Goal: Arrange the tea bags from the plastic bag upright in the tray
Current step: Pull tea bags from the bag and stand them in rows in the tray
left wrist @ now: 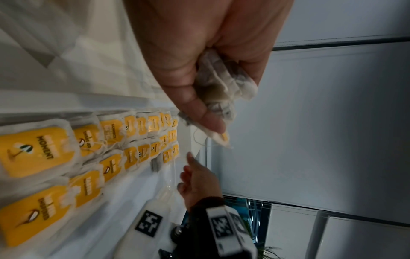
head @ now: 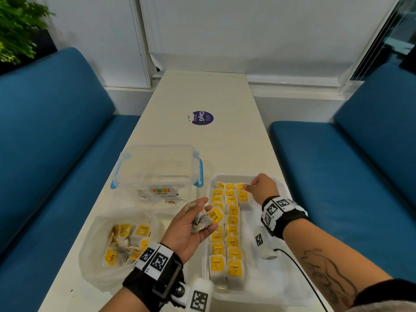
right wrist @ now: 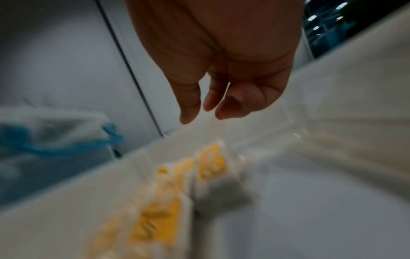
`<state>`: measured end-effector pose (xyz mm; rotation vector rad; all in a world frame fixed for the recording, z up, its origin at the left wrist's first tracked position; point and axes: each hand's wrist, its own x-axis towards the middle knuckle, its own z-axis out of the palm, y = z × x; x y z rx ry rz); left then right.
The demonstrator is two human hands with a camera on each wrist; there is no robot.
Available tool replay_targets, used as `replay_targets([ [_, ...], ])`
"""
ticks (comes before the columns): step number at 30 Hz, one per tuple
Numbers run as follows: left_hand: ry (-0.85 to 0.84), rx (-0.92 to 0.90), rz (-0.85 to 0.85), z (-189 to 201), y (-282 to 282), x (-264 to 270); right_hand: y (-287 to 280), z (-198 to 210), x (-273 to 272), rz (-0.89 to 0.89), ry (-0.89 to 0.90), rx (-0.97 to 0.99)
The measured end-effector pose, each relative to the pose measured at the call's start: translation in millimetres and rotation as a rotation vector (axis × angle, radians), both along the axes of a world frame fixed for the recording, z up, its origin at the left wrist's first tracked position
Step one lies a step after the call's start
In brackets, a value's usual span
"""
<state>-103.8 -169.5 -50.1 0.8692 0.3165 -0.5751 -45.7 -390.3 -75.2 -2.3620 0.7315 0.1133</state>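
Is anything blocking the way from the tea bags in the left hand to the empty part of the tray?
Nothing visible. The left hand holds tea bags beside the tray; its right side lies bare.

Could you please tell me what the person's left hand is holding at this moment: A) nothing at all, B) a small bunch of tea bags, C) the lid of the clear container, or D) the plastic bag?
B: the left hand is palm up beside the tray, its fingers curled round a few tea bags, one with a yellow tag.
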Motion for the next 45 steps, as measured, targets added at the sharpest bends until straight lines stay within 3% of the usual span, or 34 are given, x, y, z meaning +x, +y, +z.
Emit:
replay_targets([
  [2, 0.011, -0.021, 0.015, 1, -1, 1, 13, 27, -13, 0.119, -0.073, 0.073],
  [6, 0.025, -0.092, 0.052, 2, -7, 5, 43, 67, -43, 0.374, 0.102, 0.423],
  [9, 0.019, -0.104, 0.067, 5, -12, 5, 53, 69, -56, 0.465, 0.075, 0.456],
  [22, 0.082, -0.142, 0.033, 3, -6, -4, 47, 74, -67, 0.177, -0.305, 0.734],
  [26, 0.090, -0.143, 0.040, 3, -2, -7, 29, 70, -62, 0.141, -0.344, 0.609],
  [30, 0.098, -0.143, 0.047, 0, 5, -9, 10, 59, -56, 0.082, -0.269, 0.543],
  [34, 0.087, -0.141, 0.051, 1, 8, -11, -3, 43, -48, 0.138, -0.031, 0.138],
  [37, 0.078, -0.134, 0.044, 2, 10, -11, -3, 29, -42, 0.227, 0.216, -0.017],
  [45, 0.080, -0.098, 0.065, 0, 15, -12, -4, -1, -30, 0.163, 0.317, 0.096],
])
